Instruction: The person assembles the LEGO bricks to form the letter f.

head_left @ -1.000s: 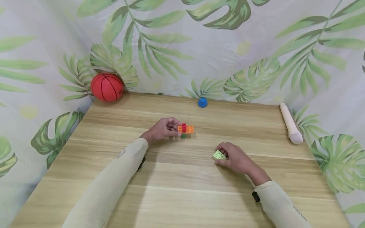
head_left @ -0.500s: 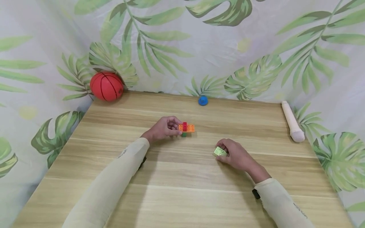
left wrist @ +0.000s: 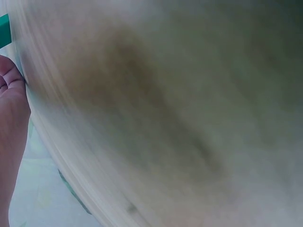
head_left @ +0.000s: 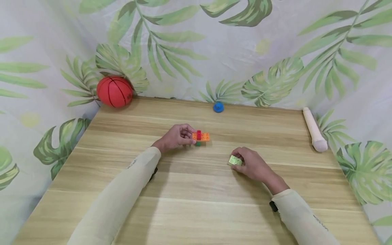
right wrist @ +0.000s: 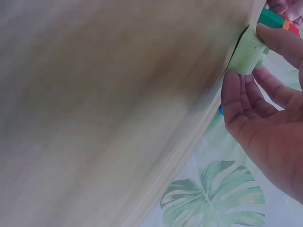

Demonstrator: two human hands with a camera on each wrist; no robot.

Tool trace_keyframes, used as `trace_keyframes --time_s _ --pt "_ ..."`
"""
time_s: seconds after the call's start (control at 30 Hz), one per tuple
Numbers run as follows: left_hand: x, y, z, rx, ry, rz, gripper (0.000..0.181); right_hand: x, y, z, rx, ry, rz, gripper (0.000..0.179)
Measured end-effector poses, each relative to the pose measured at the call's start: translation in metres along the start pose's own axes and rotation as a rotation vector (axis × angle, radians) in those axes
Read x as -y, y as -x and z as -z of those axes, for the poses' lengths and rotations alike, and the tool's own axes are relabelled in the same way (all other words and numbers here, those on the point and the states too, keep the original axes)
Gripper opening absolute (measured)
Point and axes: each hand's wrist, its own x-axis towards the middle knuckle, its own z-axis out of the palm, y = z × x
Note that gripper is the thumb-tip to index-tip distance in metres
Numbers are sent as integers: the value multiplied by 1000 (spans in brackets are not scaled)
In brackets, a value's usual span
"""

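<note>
My left hand (head_left: pixel 178 137) pinches the left end of an orange toy building brick (head_left: pixel 205 136) in the head view. A small red brick (head_left: pixel 199 135) sits across the top of the orange one, and a green brick (head_left: pixel 198 144) shows beneath it. Nearer to me and to the right, my right hand (head_left: pixel 251 163) holds a pale green building brick (head_left: pixel 235 160) between thumb and fingers, studs facing up. The right wrist view shows this pale green brick (right wrist: pixel 246 52) close over the tabletop. Only part of the left hand (left wrist: pixel 10 80) appears in the left wrist view, near the green brick (left wrist: pixel 4 31).
A red ball (head_left: pixel 114 91) with black lines lies at the table's back left corner. At the back edge sits a small blue object (head_left: pixel 218 107). A whitish microphone-shaped thing (head_left: pixel 314 130) lies along the right edge of the wooden table (head_left: pixel 190 211). Leaf-patterned cloth (head_left: pixel 171 51) hangs behind.
My right hand has moved slightly away from me with the pale green brick, which has turned a little. The left hand keeps its grip on the orange brick. The view has shifted slightly.
</note>
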Motion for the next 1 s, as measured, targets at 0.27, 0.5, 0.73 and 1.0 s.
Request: trace_keyframes --time_s 0.27,0.5,0.73,1.0 --pt "-3 1 -2 9 8 -5 33 9 -19 10 -80 -20 0 38" --pt "0 2 0 7 38 8 33 32 -52 22 -163 -50 81 37" --pt "3 3 0 14 45 -5 31 62 -79 13 -159 -74 167 40" --pt "2 3 1 22 46 0 31 80 -93 4 -155 -13 229 41"
